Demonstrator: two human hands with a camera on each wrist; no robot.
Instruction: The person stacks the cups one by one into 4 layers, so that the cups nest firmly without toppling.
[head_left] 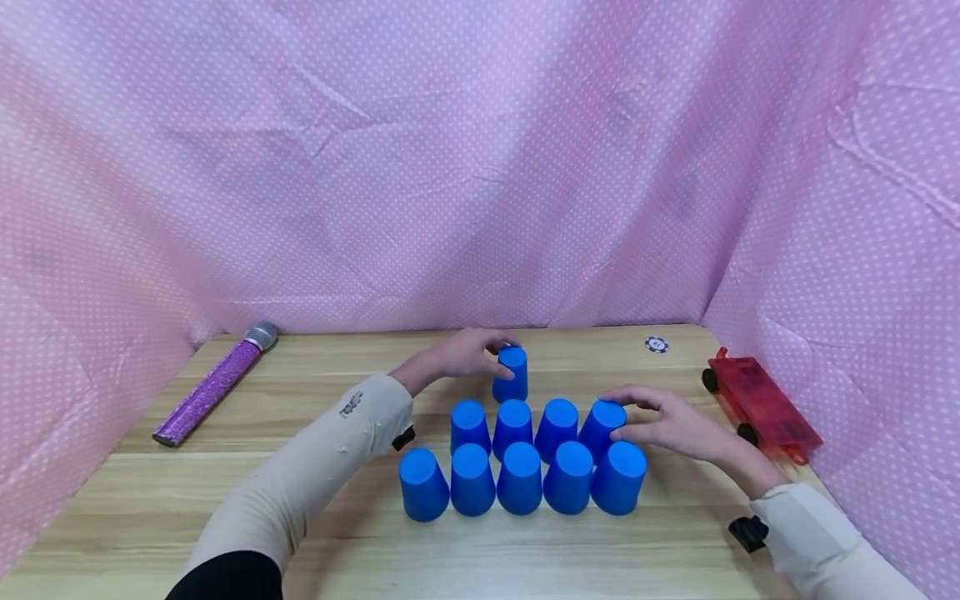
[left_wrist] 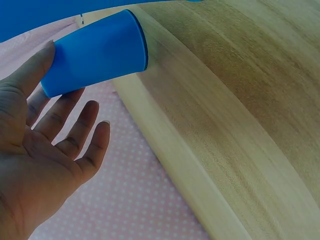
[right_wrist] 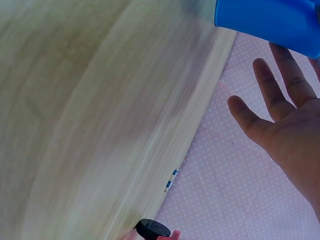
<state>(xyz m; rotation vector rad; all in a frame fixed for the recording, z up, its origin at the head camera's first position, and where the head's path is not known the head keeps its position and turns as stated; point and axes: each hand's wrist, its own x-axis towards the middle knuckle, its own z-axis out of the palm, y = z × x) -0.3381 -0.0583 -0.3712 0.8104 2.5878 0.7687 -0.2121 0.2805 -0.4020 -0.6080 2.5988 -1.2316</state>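
Upside-down blue plastic cups stand on the wooden table in two rows, a front row (head_left: 519,479) and a second row (head_left: 513,429) behind it. Beyond both rows, my left hand (head_left: 468,354) pinches a single upside-down blue cup (head_left: 512,375) between thumb and fingers. In the left wrist view that cup (left_wrist: 97,55) shows its open rim towards the table, while the lower fingers spread off it. My right hand (head_left: 667,421) holds the right-end cup (head_left: 602,427) of the second row by thumb and forefinger. The right wrist view cuts off this cup (right_wrist: 272,22) and hides the thumb.
A purple glitter microphone (head_left: 217,383) lies at the table's left. A poker chip (head_left: 656,344) is near the back edge. At the right edge stands a translucent red toy car (head_left: 765,404), close to my right forearm. Pink dotted cloth (head_left: 480,167) surrounds the table.
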